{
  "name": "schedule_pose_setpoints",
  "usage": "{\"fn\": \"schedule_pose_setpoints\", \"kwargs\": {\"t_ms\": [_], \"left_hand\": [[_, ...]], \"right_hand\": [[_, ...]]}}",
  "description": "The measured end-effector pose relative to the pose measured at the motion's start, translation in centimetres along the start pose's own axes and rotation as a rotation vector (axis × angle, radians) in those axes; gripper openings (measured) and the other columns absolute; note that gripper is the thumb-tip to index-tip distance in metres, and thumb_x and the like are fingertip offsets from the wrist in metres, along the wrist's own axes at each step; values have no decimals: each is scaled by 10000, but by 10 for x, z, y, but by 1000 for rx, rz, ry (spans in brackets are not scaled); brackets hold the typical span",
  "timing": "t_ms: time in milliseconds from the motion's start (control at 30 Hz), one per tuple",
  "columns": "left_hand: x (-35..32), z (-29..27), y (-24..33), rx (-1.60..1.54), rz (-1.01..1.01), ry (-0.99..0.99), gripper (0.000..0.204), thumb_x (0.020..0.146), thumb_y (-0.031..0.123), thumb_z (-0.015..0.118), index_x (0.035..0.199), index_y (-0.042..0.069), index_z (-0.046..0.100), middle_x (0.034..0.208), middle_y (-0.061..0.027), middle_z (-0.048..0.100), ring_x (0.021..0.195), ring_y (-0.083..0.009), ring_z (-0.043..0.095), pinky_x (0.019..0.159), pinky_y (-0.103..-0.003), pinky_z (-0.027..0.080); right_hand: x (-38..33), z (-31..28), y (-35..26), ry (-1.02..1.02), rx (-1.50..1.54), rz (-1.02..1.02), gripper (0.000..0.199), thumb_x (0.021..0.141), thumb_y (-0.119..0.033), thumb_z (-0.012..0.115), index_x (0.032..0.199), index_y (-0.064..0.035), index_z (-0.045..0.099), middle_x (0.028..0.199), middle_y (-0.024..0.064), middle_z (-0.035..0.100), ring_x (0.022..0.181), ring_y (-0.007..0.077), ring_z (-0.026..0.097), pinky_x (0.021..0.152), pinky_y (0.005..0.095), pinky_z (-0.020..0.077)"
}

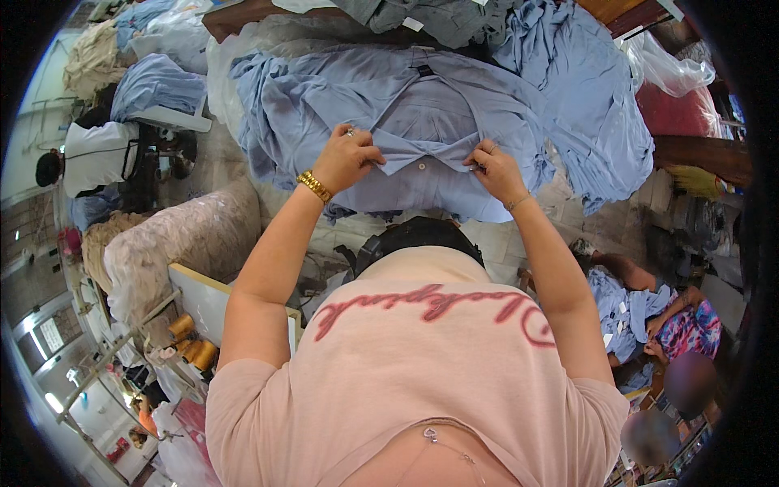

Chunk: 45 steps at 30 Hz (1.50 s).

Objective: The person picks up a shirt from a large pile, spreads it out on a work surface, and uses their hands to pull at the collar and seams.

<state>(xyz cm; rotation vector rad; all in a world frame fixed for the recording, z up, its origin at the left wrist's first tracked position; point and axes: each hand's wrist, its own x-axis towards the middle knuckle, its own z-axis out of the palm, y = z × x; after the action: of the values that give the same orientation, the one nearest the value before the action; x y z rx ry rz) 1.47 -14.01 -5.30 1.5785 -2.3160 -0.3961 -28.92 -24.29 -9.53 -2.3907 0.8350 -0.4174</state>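
Note:
A light blue button-up shirt lies spread out in front of me, with its neck opening toward the far side and a small dark label at the back of the neck. My left hand, with a ring and a gold bracelet at the wrist, pinches the shirt's collar near its left point. The right collar edge is pinched between the fingers of my right hand. Between the two hands the collar stretches almost straight across, just above a pale button. More blue fabric lies bunched under and around the shirt.
A heap of blue garments hangs at the right, and grey garments lie beyond. A plastic-wrapped bundle stands at the left near orange-yellow thread spools. A person in a white top is at far left; others sit at lower right.

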Motion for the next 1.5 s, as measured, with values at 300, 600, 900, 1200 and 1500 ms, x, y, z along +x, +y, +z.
{"fn": "schedule_pose_setpoints", "kwargs": {"t_ms": [300,600,900,1200,1500], "left_hand": [[-3,7,34,47,-14,71,135,636,166,692,742,226,634,718,42,519,777,-142,538,875,-407,323],[-16,24,43,34,-82,133,164,626,161,706,766,235,663,723,16,508,781,-182,535,862,-397,319],[-7,19,78,85,-273,153,88,663,204,697,731,174,650,754,3,511,825,-180,515,873,-393,305],[47,52,80,-257,-330,412,171,718,186,665,723,20,628,835,-73,595,816,-265,550,703,-330,437],[40,53,84,-732,-711,396,179,806,171,609,844,0,643,720,-90,649,646,-124,603,605,-270,467]], "right_hand": [[21,3,-57,233,97,-25,157,765,-171,632,901,-99,597,918,58,552,701,248,595,588,327,489],[36,29,-26,4,515,450,196,780,-183,621,875,-12,606,811,115,596,698,204,569,631,302,442],[31,24,-31,-7,608,429,193,793,-171,621,858,8,591,783,103,587,704,171,542,661,282,430],[45,18,-38,-75,516,207,176,803,-159,606,834,13,588,782,105,584,716,170,542,660,283,426],[45,2,-23,-277,522,415,234,850,-260,565,932,-43,536,751,10,512,584,72,435,508,229,381]]}}
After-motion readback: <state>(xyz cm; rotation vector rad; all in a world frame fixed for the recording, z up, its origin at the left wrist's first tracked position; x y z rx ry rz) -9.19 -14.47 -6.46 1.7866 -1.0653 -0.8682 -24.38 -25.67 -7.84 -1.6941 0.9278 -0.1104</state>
